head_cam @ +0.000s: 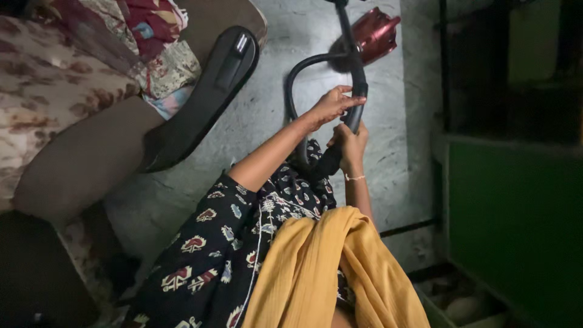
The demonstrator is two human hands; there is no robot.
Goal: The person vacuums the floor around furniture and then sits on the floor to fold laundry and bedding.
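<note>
My left hand (331,106) wraps over the curved black handle (358,91) of a vacuum cleaner wand. Just below it, my right hand (350,144), with a thin bracelet at the wrist, grips the lower part of the same black handle. A black hose (296,76) loops out to the left of the handle. The wand runs up towards a red vacuum cleaner body (375,33) on the pale stone floor (267,115). My dark patterned sleeve (243,225) and a yellow scarf (322,273) fill the lower middle.
A sofa (67,152) with a floral cover and a black armrest (206,91) stands at the left, with crumpled cloth (161,42) on it. A dark green cabinet (516,225) lines the right side. The room is dim.
</note>
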